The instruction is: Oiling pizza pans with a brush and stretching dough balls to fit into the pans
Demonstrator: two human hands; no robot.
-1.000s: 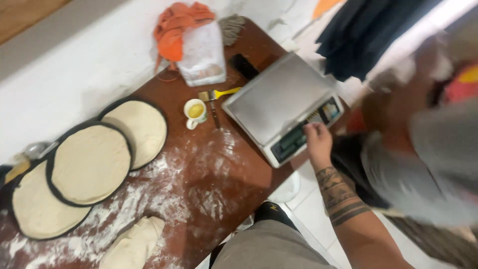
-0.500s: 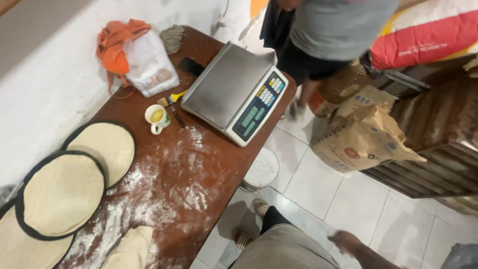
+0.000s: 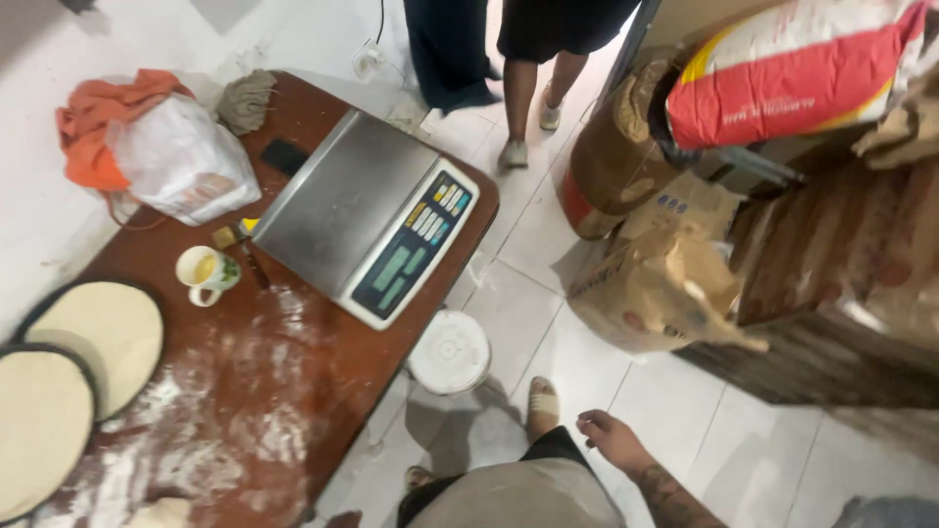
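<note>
Right hand (image 3: 611, 437) is hanging down by the wearer's hip, empty, fingers loosely curled, grip holding nothing, tattooed forearm running off the bottom edge. Left hand isn't in view at all. Closest thing to that hand is the white round bucket lid (image 3: 449, 351) on the tiled floor (image 3: 626, 386), just below the scale's end of the worktop.

Everything else I'll place off the scale (image 3: 367, 215), a flat steel pan with a slanted keypad and display panel. It sits on the reddish-brown wooden worktop (image 3: 323, 362), near its floor-side edge. Beside the scale's far-left edge there's a white mug (image 3: 203, 272) with something yellowish inside, plus a small yellow-handled tool next to it. Further out from the scale, flour is dusted over the wood, and past that two round dark pans of flat pale dough (image 3: 93, 332). Behind the scale: a crinkly plastic bag (image 3: 181, 161) with an orange cloth (image 3: 93, 132) on it.

Across the floor from the scale, torn brown paper sacks (image 3: 660, 284) and a red-and-white sack (image 3: 792, 73).

Compared with half a second ago, the view has swung so the scale sits more central, and the hand has come closer to the hip.
</note>
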